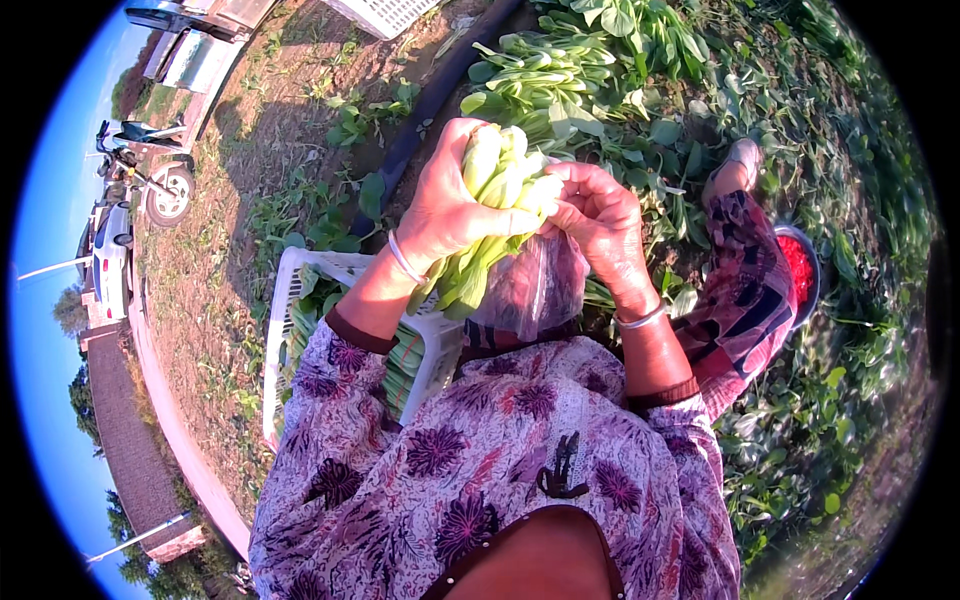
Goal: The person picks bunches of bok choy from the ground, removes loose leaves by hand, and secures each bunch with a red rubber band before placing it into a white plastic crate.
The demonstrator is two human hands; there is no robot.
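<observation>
My left hand (447, 208) is wrapped around a bunch of bok choy (500, 185), its pale stem ends up and its green leaves hanging down past the wrist. Close against the right side of that bunch, my right hand (603, 222) has thumb and fingers pinched together; whatever lies between them is too small to make out. Below both hands, a clear plastic sheet or bag (540, 290) hangs over my lap. Just left of my lap stands a white plastic crate (283, 300) with bundled greens (405, 365) inside, partly hidden by my left arm.
Cut bok choy (550, 75) lies piled ahead, beside a dark hose (430, 100). Another white crate (385, 12) sits at the far edge. A basin with red contents (797, 270) rests by my right leg (735, 290). Leafy plants cover the right; a motorbike (165, 190) stands far left.
</observation>
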